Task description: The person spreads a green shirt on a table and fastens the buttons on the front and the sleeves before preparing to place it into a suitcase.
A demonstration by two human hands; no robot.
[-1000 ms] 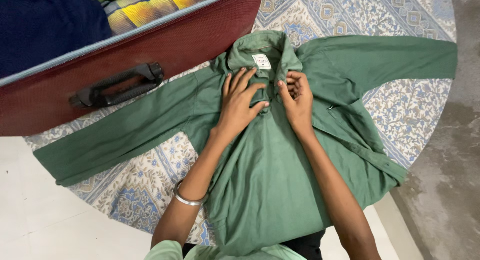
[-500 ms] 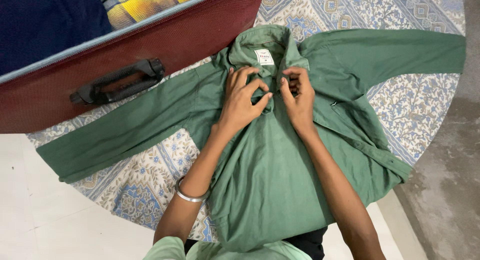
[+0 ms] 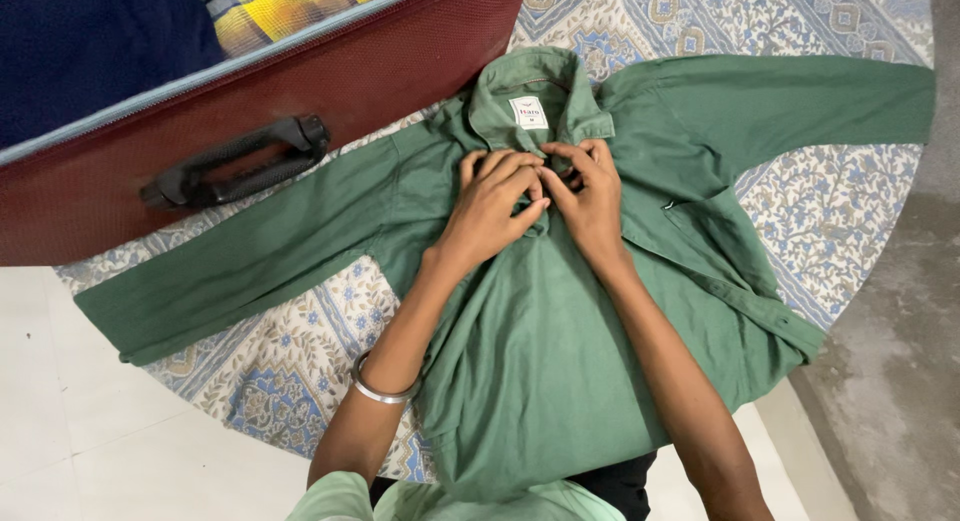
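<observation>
- Green long-sleeved cotton shirt (image 3: 540,321) lies spread across the round patterned mat's (image 3: 800,196) centre.
- Left hand (image 3: 492,211) and right hand (image 3: 590,203) pinch the placket below the collar (image 3: 530,91) — best held taut, edges aligned.

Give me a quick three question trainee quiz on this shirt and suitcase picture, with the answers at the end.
1. True or false: the long-sleeved green cotton shirt lies with both sleeves spread out.
2. Where do the left hand and right hand meet: A at the hem, B just below the collar, C on a cuff?
3. What lies under the shirt?

Key: 1 true. 2 B, both hands pinching the fabric. 3 A round blue-patterned floral mat, beside the maroon fabric suitcase.
</observation>
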